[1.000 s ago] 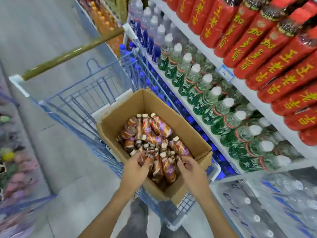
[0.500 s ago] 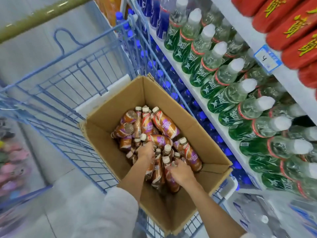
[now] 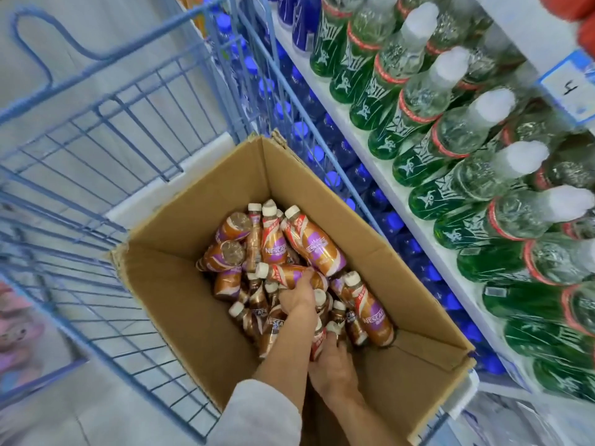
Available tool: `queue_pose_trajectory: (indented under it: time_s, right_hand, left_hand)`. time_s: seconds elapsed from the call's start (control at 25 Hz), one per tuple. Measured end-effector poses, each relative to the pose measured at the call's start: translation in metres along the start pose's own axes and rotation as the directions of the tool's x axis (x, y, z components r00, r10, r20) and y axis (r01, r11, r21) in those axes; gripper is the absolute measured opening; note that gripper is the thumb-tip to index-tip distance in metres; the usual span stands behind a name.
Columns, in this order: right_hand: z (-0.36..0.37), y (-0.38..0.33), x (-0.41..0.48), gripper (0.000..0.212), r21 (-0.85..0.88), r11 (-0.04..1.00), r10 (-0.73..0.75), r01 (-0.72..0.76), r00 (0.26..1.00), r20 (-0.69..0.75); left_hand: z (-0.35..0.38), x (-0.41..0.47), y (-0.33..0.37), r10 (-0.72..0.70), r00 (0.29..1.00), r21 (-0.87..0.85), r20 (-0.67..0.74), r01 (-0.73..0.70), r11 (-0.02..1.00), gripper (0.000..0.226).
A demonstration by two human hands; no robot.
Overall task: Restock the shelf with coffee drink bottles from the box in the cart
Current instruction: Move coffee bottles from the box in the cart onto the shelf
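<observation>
picking step: left hand [image 3: 297, 296] and right hand [image 3: 335, 365] each clasp a bottle [image 3: 291, 275] in the box [image 3: 180, 294] (grips partly hidden); next, lift out.

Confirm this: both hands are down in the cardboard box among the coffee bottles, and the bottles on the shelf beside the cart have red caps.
One detail is wrong. The head view shows the green-labelled bottles on the shelf with white caps, not red; only a band below each neck is red. The rest holds: the left hand and right hand are both down in the box among the coffee bottles.
</observation>
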State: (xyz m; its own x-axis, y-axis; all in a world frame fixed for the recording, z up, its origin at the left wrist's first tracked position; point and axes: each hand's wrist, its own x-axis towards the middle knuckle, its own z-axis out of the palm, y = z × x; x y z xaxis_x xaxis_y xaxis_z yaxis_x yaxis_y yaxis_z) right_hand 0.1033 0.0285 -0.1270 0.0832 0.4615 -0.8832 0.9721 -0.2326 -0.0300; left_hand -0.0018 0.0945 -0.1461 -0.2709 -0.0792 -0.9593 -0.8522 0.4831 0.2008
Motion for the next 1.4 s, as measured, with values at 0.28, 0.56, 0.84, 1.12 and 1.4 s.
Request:
queue_pose_trajectory:
  time_s: [0.28,0.56,0.84,1.12,1.4]
  right_hand:
    - [-0.022,-0.004,-0.003,0.067,0.182,0.981,-0.064,0.068,0.998,-0.023]
    - [-0.096,-0.007,-0.078,0.059,0.469,0.829,-0.332,0.305,0.943,-0.025]
    - [-0.146,-0.003,-0.2,0.036,0.885,0.366,-0.458,0.288,0.883,-0.098]
    - [-0.163,0.024,-0.282,0.049,0.978,-0.148,-0.397,0.146,0.897,-0.194]
    - [-0.189,0.126,-0.337,0.069,0.892,-0.295,-0.405,0.342,0.801,-0.441]
  left_hand:
    - [-0.037,-0.029,0.006,0.146,0.989,0.009,0.002,-0.146,0.989,0.091]
    - [-0.107,-0.105,0.013,0.337,0.932,-0.052,0.135,-0.333,0.942,0.099]
    - [-0.172,-0.207,0.024,0.505,0.749,0.008,0.429,-0.562,0.827,0.03]
    - [-0.177,-0.299,0.027,0.474,0.511,0.01,0.716,-0.688,0.726,0.062]
    - [-0.133,-0.379,-0.028,0.415,0.31,-0.092,0.855,-0.697,0.711,0.018]
